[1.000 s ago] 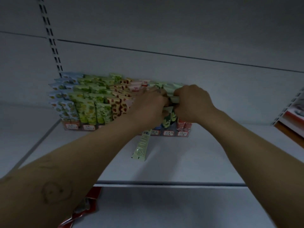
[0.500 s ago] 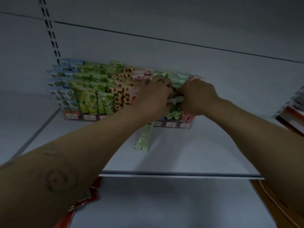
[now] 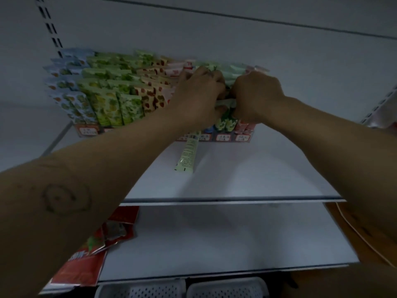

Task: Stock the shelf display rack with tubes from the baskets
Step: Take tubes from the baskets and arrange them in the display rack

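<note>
Two hands work at the right half of the display rack [image 3: 111, 100], which stands at the back of the upper shelf [image 3: 257, 173] against the rear panel. The left hand [image 3: 199, 93] and right hand [image 3: 257, 93] meet backs-up with fingers [image 3: 205, 71] curled. Both grip a pale green tube [image 3: 225, 102], held crosswise between them just above the rack's front row. The fingertips are hidden. Rows of tubes fill the rack's left side. A loose tube [image 3: 187, 154] lies flat on the upper shelf, just before the rack's front edge. Red packets [image 3: 103, 239] lie at left on the lower shelf [image 3: 214, 244]. Two white baskets [image 3: 227, 284] sit side by side below it.
</note>
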A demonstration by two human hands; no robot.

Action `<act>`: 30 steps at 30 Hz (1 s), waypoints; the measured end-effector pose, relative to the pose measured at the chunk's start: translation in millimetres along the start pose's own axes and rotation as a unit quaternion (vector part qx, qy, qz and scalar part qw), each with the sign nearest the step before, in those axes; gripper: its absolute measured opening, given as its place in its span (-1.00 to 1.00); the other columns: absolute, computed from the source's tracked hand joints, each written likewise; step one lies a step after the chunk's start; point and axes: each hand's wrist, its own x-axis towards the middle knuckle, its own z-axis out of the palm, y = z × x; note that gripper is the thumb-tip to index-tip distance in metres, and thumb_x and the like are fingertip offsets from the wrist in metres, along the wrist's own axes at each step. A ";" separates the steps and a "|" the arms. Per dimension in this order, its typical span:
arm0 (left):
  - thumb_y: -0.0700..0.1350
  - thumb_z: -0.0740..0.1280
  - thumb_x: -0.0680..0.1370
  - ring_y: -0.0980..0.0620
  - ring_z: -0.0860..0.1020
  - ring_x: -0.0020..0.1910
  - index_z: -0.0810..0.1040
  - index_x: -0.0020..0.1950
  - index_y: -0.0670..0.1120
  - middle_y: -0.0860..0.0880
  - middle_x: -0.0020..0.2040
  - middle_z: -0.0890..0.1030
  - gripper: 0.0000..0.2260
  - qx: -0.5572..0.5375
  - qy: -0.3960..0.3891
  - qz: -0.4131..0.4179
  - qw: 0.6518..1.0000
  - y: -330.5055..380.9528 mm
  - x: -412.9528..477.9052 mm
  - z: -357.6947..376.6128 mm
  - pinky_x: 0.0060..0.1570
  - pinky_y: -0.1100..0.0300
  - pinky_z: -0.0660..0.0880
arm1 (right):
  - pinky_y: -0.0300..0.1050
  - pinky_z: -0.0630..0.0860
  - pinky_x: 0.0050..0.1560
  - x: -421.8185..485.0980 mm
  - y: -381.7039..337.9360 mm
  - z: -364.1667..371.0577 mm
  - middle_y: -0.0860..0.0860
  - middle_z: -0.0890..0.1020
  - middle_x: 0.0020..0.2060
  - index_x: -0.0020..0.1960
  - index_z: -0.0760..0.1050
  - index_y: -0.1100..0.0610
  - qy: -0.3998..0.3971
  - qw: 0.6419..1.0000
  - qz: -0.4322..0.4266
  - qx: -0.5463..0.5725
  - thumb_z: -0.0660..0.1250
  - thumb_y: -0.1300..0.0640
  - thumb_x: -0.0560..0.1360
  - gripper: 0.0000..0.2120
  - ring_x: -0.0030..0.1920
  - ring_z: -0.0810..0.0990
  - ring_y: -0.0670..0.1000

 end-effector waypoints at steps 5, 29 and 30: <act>0.07 0.34 0.50 -0.11 0.33 0.28 0.59 0.11 -0.05 -0.03 0.23 0.48 -0.73 0.005 -0.014 -0.005 1.000 5.7 0.5 -3.8 0.15 -0.06 0.29 | -0.15 0.31 -0.22 -7.6 -5.6 11.8 0.09 0.52 -0.15 -0.13 0.46 0.16 0.019 1.000 0.003 -0.022 0.31 0.18 0.48 -0.95 -0.03 0.57 0.16; -0.02 0.43 0.45 -0.19 0.48 0.09 0.65 -0.01 -0.05 -0.17 -0.05 0.55 -0.82 -0.049 0.010 0.025 0.998 7.5 20.6 14.0 -0.01 -0.02 0.42 | -0.08 0.30 -0.22 -6.9 16.4 35.6 0.22 0.62 -0.10 0.03 0.61 0.20 0.090 0.994 -0.027 0.056 0.29 0.20 0.42 -0.77 -0.04 0.56 0.24; -0.01 0.43 0.43 -0.19 0.49 0.09 0.65 -0.03 -0.09 -0.19 -0.04 0.56 -0.80 -0.060 0.013 0.026 0.998 6.4 19.1 15.4 0.03 -0.04 0.43 | -0.08 0.29 -0.23 -6.3 15.8 36.4 0.22 0.61 -0.10 0.02 0.60 0.21 0.091 0.994 -0.026 0.047 0.28 0.22 0.42 -0.78 -0.05 0.56 0.24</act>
